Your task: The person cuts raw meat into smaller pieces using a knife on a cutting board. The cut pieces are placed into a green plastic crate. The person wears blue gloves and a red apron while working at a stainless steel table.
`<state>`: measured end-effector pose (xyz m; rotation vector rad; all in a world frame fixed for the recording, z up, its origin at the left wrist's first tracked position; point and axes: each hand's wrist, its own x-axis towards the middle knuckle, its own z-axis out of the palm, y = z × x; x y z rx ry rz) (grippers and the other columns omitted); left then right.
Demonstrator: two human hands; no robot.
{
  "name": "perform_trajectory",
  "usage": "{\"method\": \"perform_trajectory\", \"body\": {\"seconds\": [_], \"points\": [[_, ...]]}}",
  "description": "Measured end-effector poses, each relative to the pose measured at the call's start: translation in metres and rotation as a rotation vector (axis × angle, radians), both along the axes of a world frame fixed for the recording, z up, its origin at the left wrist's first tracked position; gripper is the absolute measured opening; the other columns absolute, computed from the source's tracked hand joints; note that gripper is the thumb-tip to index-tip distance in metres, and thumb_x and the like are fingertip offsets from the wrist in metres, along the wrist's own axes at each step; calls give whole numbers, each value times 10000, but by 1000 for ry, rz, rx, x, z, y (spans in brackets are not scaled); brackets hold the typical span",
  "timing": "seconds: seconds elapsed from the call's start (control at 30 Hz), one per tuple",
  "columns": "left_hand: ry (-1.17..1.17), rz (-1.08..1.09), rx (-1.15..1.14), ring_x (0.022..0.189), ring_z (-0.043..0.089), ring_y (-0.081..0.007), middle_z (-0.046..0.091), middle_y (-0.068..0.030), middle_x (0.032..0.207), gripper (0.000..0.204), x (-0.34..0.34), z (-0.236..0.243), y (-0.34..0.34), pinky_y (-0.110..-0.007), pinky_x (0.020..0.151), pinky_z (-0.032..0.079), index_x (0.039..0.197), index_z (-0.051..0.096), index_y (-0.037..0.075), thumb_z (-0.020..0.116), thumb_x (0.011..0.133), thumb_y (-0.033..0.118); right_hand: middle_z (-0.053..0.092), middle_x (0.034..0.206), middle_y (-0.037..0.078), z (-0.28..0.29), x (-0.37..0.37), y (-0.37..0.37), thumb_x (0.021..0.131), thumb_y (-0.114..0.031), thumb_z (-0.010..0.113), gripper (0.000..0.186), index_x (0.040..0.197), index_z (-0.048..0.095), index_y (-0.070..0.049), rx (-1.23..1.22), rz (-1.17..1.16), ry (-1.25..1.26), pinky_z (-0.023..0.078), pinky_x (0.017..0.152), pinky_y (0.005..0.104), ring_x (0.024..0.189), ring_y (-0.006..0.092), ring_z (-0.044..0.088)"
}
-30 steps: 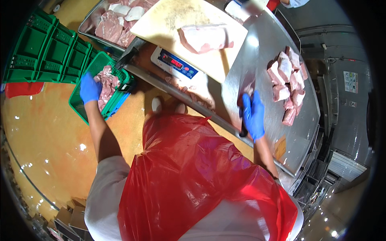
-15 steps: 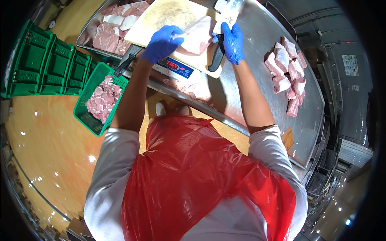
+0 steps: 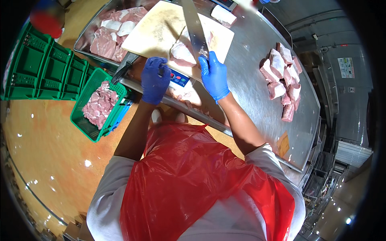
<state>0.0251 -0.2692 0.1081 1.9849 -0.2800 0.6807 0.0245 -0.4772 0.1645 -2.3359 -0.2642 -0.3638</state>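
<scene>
My gloved right hand (image 3: 214, 76) is closed on a large knife (image 3: 193, 24), whose broad blade points upward over the cream cutting board (image 3: 148, 24). Beneath the blade a pale slab of pork (image 3: 181, 52) lies on the board. My gloved left hand (image 3: 156, 80) is curled at the board's near edge, beside a scale (image 3: 179, 78); whatever is between its fingers I cannot make out.
The steel table (image 3: 253, 112) holds pork chunks (image 3: 277, 64) on the right and another piece (image 3: 223, 15) behind the board. A metal tray of meat (image 3: 102, 42) sits upper left, near stacked green crates (image 3: 36, 60). A green basket (image 3: 84, 128) holds small meat pieces (image 3: 96, 108).
My hands rose from either side onto the board, then moved back toward me. The knife blade now stands over the pork. My left hand has left the slab and curled.
</scene>
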Motion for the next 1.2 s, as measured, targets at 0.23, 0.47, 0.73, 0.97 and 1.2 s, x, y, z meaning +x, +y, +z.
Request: {"method": "perform_trajectory", "body": {"seconds": [0.23, 0.47, 0.73, 0.97, 1.2], "points": [[113, 280, -117, 782, 660, -185, 681, -91, 908, 197, -15, -16, 36, -320, 732, 544, 1020, 688, 12, 649, 827, -1, 647, 794, 274, 2, -58, -83, 995, -250, 593, 216, 1065, 533, -54, -473, 171, 233, 516, 613, 530, 732, 474, 646], [201, 122, -489, 796, 660, -194, 686, -122, 956, 215, -14, 2, -3, -325, 739, 547, 1071, 675, -6, 700, 860, 26, 633, 805, 261, 16, -103, -170, 987, -201, 620, 193, 988, 538, -26, -459, 156, 228, 495, 583, 510, 719, 478, 630], [-205, 173, -37, 713, 595, -278, 602, -75, 756, 162, 25, 5, -60, -431, 664, 470, 864, 658, 52, 770, 747, 54, 640, 783, 292, 2, -26, -17, 1003, -164, 596, 175, 1015, 530, -2, -131, -25, 19, 492, 577, 506, 734, 502, 631], [327, 257, -491, 585, 553, -107, 595, -26, 616, 174, 9, 7, -60, -287, 579, 469, 775, 606, 57, 761, 695, 65, 651, 867, 307, 3, -14, 8, 986, -159, 561, 185, 1069, 496, -6, -336, 125, 140, 500, 626, 557, 772, 514, 635], [372, 296, -602, 636, 571, -105, 600, -34, 697, 201, 6, -15, -11, -277, 627, 501, 882, 658, 27, 756, 715, 83, 651, 915, 292, 72, -109, -87, 914, -39, 556, 246, 1151, 488, -24, -806, 196, 515, 545, 659, 526, 790, 463, 676]]}}
